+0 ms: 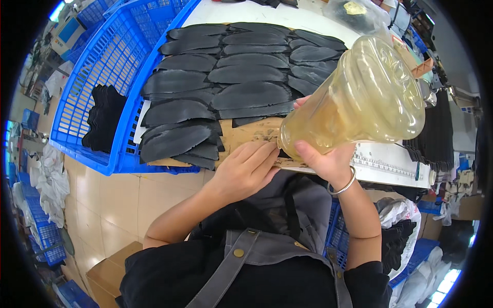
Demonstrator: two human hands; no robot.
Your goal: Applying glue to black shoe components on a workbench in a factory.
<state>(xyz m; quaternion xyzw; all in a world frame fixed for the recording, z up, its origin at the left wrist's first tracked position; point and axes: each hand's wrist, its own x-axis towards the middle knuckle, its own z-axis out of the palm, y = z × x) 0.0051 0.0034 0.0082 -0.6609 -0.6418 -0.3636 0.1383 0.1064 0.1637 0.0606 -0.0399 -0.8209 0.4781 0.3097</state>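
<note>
Nearest the lens, you lean in to the table in a grey apron [277, 256], a silver bangle [351, 184] on your right wrist. Your left hand [245, 172] has its fingers drawn together, tips beside the narrow end of a clear plastic container [354, 97]; whether they pinch anything cannot be told. Your right hand [326, 161] curls firmly around that container near its narrow end, thumb on the near side, fingertips showing on the far side. It tilts above the near edge of a brown board [244, 134], its broad end up and to the right, amber contents showing through. A ruler [387, 165] lies along the near right edge of the white table [205, 11].

Beyond, overlapping black pieces [251, 95] cover the board in rows, with a blue crate [92, 158] to the left and a clear bag [354, 14] at the far right.

The bulk leans well past your grip, so a slackening right hand could let the container swing down onto the rows. If its narrow end is uncapped, which is hidden, a steeper tilt could spill the contents. A nudge from your left hand could skew the loose overlaps.
</note>
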